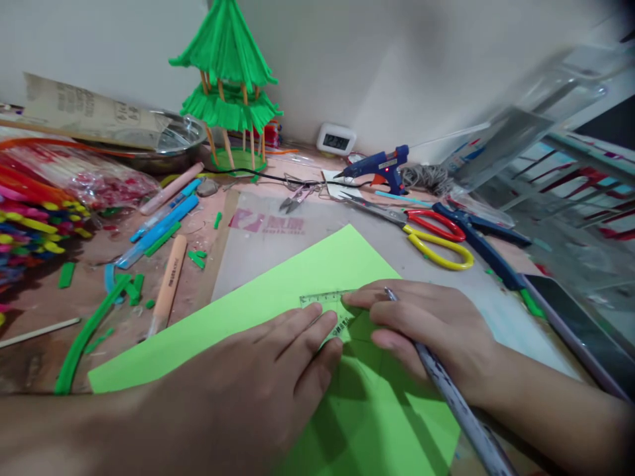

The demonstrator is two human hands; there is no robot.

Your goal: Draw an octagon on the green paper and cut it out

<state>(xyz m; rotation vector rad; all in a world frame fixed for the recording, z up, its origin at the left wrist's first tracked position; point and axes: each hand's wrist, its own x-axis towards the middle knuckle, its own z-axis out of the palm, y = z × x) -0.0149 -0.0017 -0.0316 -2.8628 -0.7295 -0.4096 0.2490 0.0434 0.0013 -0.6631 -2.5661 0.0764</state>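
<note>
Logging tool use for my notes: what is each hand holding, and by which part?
The right hand grips a pencil near its tip end. The left hand holds nothing, only pressing a clear ruler onto the green paper.

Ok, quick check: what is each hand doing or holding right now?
Left hand: flat, fingers pressing the clear ruler onto the green paper; grips nothing.
Right hand: closed around a pencil, fingertips at the ruler.

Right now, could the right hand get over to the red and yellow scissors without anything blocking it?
Probably yes. The right hand rests on the green paper holding a pencil, and the scissors lie just beyond it on the mat, with bare surface between. It would likely have to put the pencil down first.
</note>
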